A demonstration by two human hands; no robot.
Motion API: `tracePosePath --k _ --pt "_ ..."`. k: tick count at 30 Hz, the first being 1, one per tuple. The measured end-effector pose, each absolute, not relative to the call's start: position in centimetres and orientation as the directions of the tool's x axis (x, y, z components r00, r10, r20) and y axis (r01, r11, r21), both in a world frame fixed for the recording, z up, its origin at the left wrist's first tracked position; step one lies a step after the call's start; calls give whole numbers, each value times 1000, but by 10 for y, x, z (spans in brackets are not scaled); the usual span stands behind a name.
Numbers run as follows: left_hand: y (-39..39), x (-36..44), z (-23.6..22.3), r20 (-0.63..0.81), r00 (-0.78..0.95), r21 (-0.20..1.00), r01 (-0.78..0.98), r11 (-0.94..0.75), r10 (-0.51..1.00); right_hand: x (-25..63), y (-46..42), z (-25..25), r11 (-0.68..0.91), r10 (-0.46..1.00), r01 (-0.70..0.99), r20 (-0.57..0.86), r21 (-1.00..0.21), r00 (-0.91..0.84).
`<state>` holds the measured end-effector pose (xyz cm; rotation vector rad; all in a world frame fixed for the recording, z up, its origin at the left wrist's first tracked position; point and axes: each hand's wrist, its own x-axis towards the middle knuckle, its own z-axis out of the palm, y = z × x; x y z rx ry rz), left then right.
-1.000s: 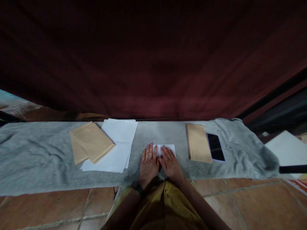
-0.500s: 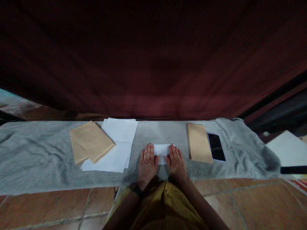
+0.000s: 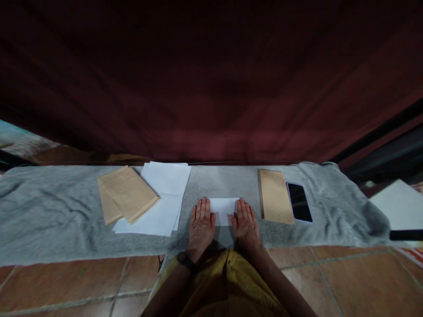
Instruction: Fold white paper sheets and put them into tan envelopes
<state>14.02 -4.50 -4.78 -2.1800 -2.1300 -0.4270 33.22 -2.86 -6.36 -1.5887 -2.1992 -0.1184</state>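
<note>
A small white folded paper (image 3: 224, 211) lies flat on the grey cloth in front of me. My left hand (image 3: 202, 224) rests palm down over its left edge, fingers stretched forward and thumb turned inward. On the opposite edge my right hand (image 3: 244, 224) lies in the same flat way. Both hands are open, and neither grips the paper. The paper's two side edges are hidden beneath the fingers.
Brown envelopes (image 3: 128, 193) overlap white paper sheets (image 3: 167, 180) at the left. To the right lie a stack of brown envelopes (image 3: 276, 196) and a phone (image 3: 299, 202). Grey cloth (image 3: 59, 211) covers the narrow surface, with a dark red curtain (image 3: 218, 110) behind.
My hands have slid apart from the paper's middle to its two side edges, the right hand moving right, the left slightly left. More of the paper now shows between them.
</note>
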Motion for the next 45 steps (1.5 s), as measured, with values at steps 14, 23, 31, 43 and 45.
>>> tracePosePath --k 14,23,31,43,45 --pt "-39 179 -41 188 296 138 936 -323 937 335 -30 -66 372 880 913 377 -166 -289" --pt "-40 174 -43 201 272 159 939 -305 941 335 -28 -69 374 871 910 404 -177 -280" --pt "-36 163 -43 189 171 162 966 -203 967 333 -29 -65 355 876 922 400 -155 -270" --pt "-37 146 -42 213 100 124 984 -129 972 332 -28 -65 339 889 923 383 -184 -250" --pt "-37 145 -42 206 102 113 985 -127 973 332 -28 -65 342 888 921 386 -186 -252"
